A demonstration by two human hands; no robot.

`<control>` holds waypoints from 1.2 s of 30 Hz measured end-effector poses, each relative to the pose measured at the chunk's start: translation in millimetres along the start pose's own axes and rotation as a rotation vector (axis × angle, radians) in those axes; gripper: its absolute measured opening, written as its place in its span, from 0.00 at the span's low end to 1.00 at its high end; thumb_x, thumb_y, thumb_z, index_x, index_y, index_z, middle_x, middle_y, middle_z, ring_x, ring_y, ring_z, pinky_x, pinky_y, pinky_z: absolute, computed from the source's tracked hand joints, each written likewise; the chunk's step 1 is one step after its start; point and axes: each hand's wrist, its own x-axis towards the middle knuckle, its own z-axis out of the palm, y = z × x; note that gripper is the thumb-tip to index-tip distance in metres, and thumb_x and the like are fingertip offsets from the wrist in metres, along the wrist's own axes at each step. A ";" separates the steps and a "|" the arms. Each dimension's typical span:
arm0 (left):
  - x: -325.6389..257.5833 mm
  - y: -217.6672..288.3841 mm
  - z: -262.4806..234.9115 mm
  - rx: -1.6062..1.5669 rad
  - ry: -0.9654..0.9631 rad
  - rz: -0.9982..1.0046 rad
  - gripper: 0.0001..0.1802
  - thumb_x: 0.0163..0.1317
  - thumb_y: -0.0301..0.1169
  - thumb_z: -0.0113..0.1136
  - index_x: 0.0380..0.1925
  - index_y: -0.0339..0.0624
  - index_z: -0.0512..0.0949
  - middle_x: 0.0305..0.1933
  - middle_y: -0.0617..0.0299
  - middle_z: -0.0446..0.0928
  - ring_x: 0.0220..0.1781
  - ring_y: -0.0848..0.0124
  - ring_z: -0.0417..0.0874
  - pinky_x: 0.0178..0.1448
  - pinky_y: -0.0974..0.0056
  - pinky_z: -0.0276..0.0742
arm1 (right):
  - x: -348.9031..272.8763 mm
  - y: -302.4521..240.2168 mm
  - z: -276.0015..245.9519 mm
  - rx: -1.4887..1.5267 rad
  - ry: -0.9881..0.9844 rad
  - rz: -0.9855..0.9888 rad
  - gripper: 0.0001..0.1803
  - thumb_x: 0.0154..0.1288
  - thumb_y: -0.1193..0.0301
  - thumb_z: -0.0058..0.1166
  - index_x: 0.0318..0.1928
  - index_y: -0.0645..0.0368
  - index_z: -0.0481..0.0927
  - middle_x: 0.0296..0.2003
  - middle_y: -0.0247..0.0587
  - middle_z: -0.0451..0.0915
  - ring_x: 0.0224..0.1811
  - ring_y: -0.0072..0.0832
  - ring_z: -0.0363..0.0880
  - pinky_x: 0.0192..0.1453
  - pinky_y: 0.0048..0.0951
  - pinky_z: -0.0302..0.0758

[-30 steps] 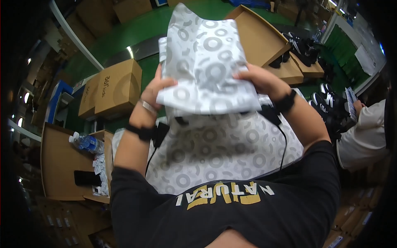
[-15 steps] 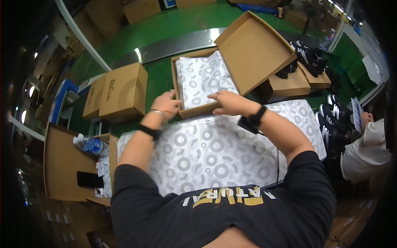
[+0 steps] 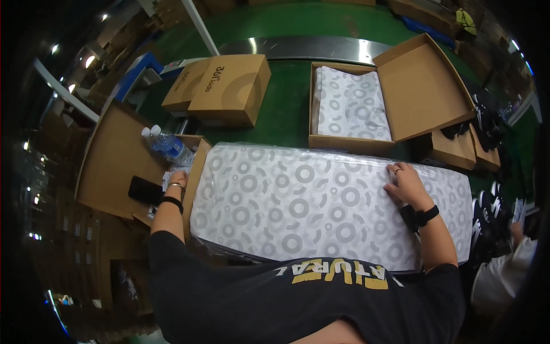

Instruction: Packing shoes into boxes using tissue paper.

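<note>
Paper stack (image 3: 298, 206) under right hand (image 3: 405, 183).

A green bench (image 3: 286, 123) is seen, crossed at its far side by a grey metal strip (image 3: 286, 47). Small ceiling lamps (image 3: 89, 60) are seen at the dark left. Stacked cardboard cartons (image 3: 63, 229) are ranged along the left.

One view only, the camera on my head, looking steeply down over my chest at the stack of patterned tissue paper (image 3: 321, 206) close below. It faces forward across the green table (image 3: 286, 109) to the open shoe box (image 3: 395, 92) beyond. Fisheye bends edges; the rim goes dark.
</note>
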 end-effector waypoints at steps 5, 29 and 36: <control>-20.5 23.4 -84.9 0.051 0.229 -0.393 0.11 0.52 0.30 0.49 0.31 0.40 0.80 0.38 0.48 0.77 0.43 0.55 0.78 0.45 0.57 0.73 | -12.3 10.4 -0.7 0.132 0.006 -0.014 0.26 0.43 0.68 0.60 0.47 0.62 0.72 0.45 0.51 0.72 0.51 0.44 0.66 0.55 0.35 0.64; -28.8 330.4 -165.7 -0.974 -0.127 0.554 0.16 0.57 0.39 0.54 0.41 0.42 0.77 0.38 0.62 0.77 0.37 0.75 0.75 0.38 0.69 0.74 | 28.2 79.4 -17.2 0.035 0.024 0.271 0.19 0.46 0.61 0.58 0.33 0.65 0.76 0.29 0.56 0.77 0.35 0.49 0.75 0.39 0.40 0.71; -33.8 418.8 -120.1 -1.683 -0.776 -0.018 0.69 0.31 0.80 0.35 0.62 0.44 0.25 0.67 0.40 0.26 0.67 0.41 0.35 0.63 0.39 0.40 | 85.8 22.1 -5.0 0.578 0.306 -0.106 0.37 0.48 0.64 0.61 0.59 0.57 0.62 0.61 0.55 0.55 0.65 0.41 0.50 0.64 0.32 0.53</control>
